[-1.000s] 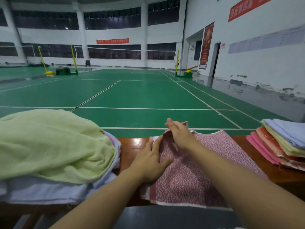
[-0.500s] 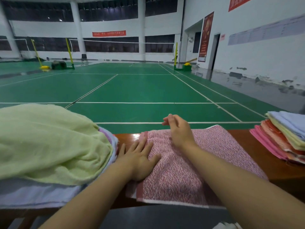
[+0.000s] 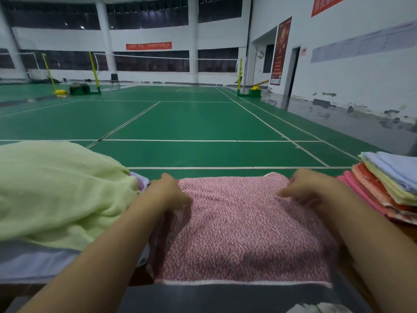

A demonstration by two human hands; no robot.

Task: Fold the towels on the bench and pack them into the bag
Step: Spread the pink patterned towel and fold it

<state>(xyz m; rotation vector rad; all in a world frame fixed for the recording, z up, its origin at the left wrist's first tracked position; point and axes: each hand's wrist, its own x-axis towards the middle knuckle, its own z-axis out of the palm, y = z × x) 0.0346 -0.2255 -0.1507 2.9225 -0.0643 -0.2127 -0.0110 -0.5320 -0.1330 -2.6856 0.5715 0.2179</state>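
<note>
— Both hands have slid apart: half a second ago they lay flat near the left of the pink towel (image 3: 243, 229), now the left hand (image 3: 168, 195) and right hand (image 3: 302, 188) curl at its far corners.

— Pinching it?

— Looks so, though blurred. It lies on the bench (image 3: 140, 275), likely ready for another fold.

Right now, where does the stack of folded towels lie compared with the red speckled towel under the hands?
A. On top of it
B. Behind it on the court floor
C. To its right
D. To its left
C: the stack of folded towels sits at the right end of the bench, beside the red speckled towel; on the left is only a loose green towel.
</note>
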